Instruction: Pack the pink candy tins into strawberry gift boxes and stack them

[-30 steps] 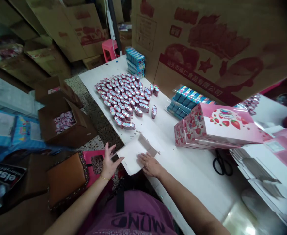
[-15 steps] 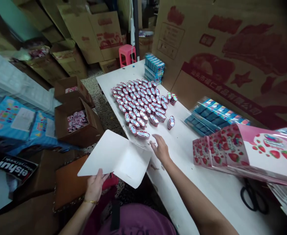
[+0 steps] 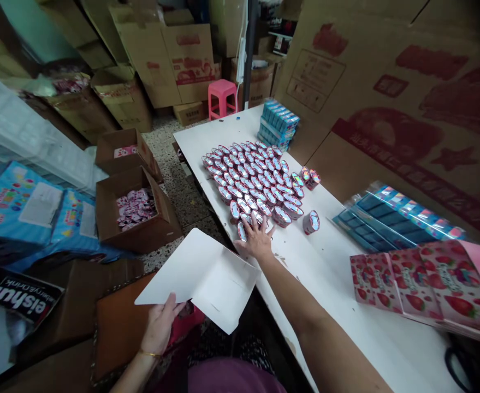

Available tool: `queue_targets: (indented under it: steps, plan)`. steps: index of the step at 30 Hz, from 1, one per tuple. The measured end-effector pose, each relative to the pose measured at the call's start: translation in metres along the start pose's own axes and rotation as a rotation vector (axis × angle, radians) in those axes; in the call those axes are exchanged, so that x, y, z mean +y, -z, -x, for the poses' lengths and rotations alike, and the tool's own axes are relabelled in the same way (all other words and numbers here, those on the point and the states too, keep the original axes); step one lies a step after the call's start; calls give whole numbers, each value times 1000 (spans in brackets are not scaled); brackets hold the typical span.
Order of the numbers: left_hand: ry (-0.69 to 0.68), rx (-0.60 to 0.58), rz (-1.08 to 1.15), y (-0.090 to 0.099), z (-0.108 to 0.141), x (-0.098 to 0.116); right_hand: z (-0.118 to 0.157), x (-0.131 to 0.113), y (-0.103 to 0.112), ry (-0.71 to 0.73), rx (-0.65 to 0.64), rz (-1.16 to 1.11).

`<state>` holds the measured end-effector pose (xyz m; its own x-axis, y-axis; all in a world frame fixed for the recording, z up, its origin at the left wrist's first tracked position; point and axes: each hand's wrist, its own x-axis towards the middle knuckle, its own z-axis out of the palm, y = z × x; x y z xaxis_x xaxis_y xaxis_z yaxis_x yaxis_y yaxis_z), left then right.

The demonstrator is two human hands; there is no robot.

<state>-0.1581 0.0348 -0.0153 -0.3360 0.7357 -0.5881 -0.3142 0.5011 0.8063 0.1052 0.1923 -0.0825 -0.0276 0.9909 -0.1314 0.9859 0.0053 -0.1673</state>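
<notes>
My left hand [image 3: 160,323] grips the lower edge of a white folded cardboard sheet [image 3: 196,267], its blank side up. The sheet is bent along a crease, and its far edge reaches the near side of the white table [image 3: 327,273]. My right hand [image 3: 258,239] is spread over the near end of a block of small oval packs [image 3: 250,177] with shiny tops and red rims. Its fingers rest on or just above the nearest packs, partly hiding them. A single oval pack [image 3: 311,222] stands apart, right of the block.
Blue packs [image 3: 278,123] are stacked at the table's far end. Wrapped blue packs [image 3: 399,215] and strawberry-print cartons [image 3: 420,281] stand at right, beside black scissors [image 3: 461,365]. An open carton [image 3: 135,204] of small wrapped pieces is on the floor at left.
My right hand has moved forward and left from the bare tabletop onto the nearest oval packs, its fingers spreading. My left hand keeps hold of the cardboard sheet. The view has turned slightly.
</notes>
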Motion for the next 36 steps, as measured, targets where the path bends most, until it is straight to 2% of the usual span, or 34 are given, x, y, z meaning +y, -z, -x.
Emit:
queue_targets:
  steps: [3, 6, 10, 14, 16, 19, 21, 22, 26, 28, 30, 32, 36]
  plan:
    - [18, -17, 9, -2, -6, 2, -16, 1, -1, 26, -39, 10]
    - [30, -49, 31, -7, -7, 3, -9, 15, -7, 79, -22, 9]
    - [38, -87, 28, -17, -3, 2, 22, 52, -9, 151, 12, 33]
    - [14, -96, -21, -34, -3, 0, 58, 97, -5, 155, 31, 64]
    - [-5, -96, -45, -46, -7, 1, 76, 119, -4, 130, 36, 84]
    - [-37, -109, -62, -61, -14, 6, 100, 143, -5, 7, 78, 124]
    - [-47, -108, -59, -64, -16, 9, 103, 144, -4, -19, 101, 131]
    - [-47, -95, -56, -64, -16, 11, 98, 137, -3, 26, 94, 116]
    - [-24, -22, -49, -51, -5, 12, 43, 80, 5, 350, -39, -52]
    - [-7, -2, -48, -45, 3, 12, 14, 52, 8, 393, -126, -127]
    - [3, 17, -54, -41, 10, 14, 2, 38, 9, 357, -160, -151]
    - [5, 25, -58, -41, 14, 17, 14, 43, 8, 288, -150, -141]
    - [3, -11, -64, -50, 11, 25, 89, 87, 2, 220, -55, -80]
